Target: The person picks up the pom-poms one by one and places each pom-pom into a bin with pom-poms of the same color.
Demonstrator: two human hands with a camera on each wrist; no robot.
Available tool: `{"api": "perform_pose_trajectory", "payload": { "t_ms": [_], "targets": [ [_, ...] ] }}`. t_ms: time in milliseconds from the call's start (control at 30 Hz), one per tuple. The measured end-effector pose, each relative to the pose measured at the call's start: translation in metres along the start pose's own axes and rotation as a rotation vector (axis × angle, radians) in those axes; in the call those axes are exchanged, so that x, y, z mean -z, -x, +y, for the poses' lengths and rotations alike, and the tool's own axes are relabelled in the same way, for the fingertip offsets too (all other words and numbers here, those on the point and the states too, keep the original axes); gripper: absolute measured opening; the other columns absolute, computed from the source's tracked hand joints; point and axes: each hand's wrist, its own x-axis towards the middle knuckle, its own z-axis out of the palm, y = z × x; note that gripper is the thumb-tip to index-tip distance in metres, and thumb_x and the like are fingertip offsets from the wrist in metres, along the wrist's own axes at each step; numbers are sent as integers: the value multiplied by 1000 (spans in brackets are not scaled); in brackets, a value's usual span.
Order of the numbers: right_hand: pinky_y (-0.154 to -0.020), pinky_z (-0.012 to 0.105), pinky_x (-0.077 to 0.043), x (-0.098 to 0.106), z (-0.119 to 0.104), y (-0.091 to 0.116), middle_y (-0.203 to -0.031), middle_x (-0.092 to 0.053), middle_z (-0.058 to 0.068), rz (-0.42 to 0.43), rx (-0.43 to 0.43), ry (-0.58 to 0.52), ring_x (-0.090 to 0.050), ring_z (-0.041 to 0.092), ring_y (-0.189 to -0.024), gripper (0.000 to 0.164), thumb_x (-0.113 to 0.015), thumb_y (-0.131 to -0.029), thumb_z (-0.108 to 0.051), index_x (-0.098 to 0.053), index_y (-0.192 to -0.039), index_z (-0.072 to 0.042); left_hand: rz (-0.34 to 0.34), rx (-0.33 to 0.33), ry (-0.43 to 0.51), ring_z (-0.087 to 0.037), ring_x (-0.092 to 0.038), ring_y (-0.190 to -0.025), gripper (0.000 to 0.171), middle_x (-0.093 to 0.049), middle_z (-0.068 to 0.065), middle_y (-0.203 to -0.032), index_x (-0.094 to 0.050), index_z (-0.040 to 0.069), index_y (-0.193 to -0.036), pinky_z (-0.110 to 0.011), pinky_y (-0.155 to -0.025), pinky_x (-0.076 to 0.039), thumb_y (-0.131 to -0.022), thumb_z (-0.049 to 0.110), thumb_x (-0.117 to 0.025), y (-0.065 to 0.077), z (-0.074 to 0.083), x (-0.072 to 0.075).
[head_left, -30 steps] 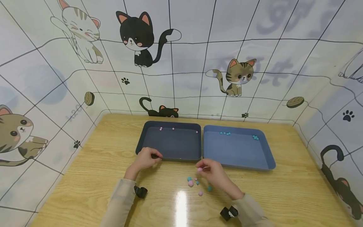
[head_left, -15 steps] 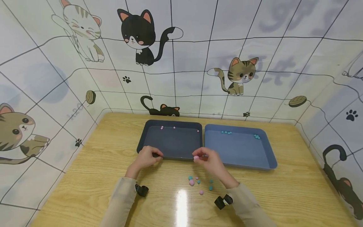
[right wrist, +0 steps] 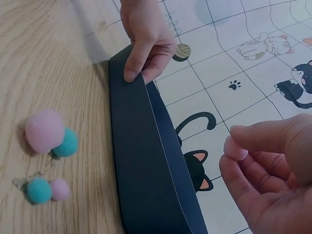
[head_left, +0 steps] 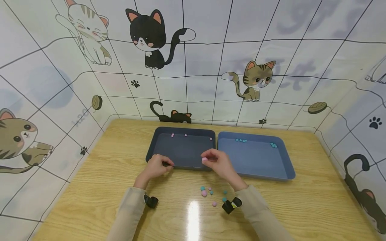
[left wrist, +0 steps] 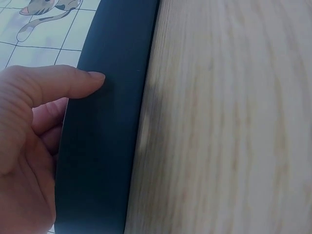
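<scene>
My right hand (head_left: 221,164) pinches a small pink ball (right wrist: 236,148) between thumb and fingertips, over the near right part of the dark navy tray (head_left: 181,152). At that tray's near left, my left hand (head_left: 157,165) grips the wall, its thumb (left wrist: 87,84) on the outer face and the other fingers behind it. Several small pink balls (head_left: 185,135) lie inside the navy tray along the far side. On the table in front are loose balls of mixed size, among them a larger pink ball (right wrist: 45,130) and a teal ball (right wrist: 39,190).
A blue tray (head_left: 253,160) stands right beside the navy one, with several teal balls (head_left: 273,145) near its far wall. Both trays rest on a wood-grain table (head_left: 120,140). A cat-patterned wall covering (head_left: 202,67) encloses the back and sides.
My right hand has carried the pink ball forward and slightly left, from the table in front to over the navy tray's near right edge. My left hand keeps its place on the tray wall.
</scene>
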Motion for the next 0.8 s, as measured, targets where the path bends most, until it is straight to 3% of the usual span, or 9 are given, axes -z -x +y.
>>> {"api": "perform_pose_trajectory", "payload": {
  "t_ms": [800],
  "targets": [
    [-74, 27, -48, -19, -3, -39, -97, -65, 8, 42, -92, -146, -60, 17, -86, 17, -69, -84, -8, -68, -101, -2, -4, 18, 2, -8, -56, -68, 8, -70, -1, -80, -76, 10, -80, -25, -59, -44, -77, 4, -71, -1, 0, 0]
  ]
}}
